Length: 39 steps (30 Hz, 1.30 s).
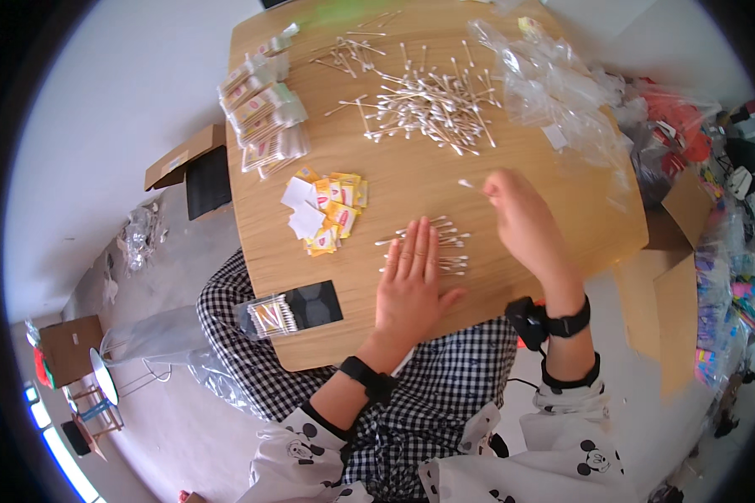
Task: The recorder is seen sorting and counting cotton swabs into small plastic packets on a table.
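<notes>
My left hand (409,281) lies flat with its fingers stretched over a small row of cotton swabs (453,243) on the wooden table. The swabs' white tips stick out on both sides of the fingers. To the right, my right hand (516,210) is closed, pinching a cotton swab (466,184) whose white tip points left. Beyond the hands spreads a large loose pile of cotton swabs (436,105). Left of my left hand sits a heap of yellow and white printed cards (335,210). A clear bag of swabs (273,317) rests on a dark phone-like slab (315,303) at the near left edge.
Stacked packets of swabs (264,113) line the table's far left edge. Crumpled clear plastic bags (554,84) cover the far right corner. An open cardboard box (667,285) stands on the right, beside a heap of packaged goods (726,293). Another carton (184,159) is at the left.
</notes>
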### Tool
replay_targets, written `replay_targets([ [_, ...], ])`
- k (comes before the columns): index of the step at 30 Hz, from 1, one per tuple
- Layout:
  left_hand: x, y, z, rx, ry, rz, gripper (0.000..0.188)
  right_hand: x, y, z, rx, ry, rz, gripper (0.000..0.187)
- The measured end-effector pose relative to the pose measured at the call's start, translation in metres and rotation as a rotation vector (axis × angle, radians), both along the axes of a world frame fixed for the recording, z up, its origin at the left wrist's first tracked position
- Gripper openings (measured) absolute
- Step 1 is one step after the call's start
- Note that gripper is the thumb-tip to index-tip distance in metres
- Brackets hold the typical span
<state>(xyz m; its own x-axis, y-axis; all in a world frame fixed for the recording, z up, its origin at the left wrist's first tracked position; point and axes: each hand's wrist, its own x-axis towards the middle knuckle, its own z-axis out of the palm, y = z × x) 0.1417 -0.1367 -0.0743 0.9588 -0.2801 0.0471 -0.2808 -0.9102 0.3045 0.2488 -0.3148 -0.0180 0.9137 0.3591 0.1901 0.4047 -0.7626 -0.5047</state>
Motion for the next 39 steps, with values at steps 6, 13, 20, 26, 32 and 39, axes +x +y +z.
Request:
replay_targets([
  [6,0.006,0.003,0.01,0.023,0.032,-0.01,0.103,-0.104,-0.103,0.027,0.109,0.271,-0.372,0.01],
  [13,0.015,-0.003,0.002,0.085,-0.043,0.027,0.103,-0.196,-0.19,-0.038,0.201,0.503,-0.74,0.013],
  [20,0.002,-0.002,0.001,0.129,-0.017,0.003,0.107,-0.162,-0.123,-0.037,0.171,0.069,-0.618,0.022],
  [26,-0.034,-0.007,0.008,0.15,0.05,0.02,0.111,-0.134,-0.029,-0.031,0.446,0.018,-0.294,0.024],
  [32,0.004,0.002,0.006,0.121,0.001,0.058,0.111,-0.128,0.016,-0.039,0.572,0.074,-0.219,0.024],
  [39,0.019,0.014,0.003,0.047,-0.041,0.05,0.117,-0.121,0.024,-0.04,0.57,0.174,-0.288,0.029],
])
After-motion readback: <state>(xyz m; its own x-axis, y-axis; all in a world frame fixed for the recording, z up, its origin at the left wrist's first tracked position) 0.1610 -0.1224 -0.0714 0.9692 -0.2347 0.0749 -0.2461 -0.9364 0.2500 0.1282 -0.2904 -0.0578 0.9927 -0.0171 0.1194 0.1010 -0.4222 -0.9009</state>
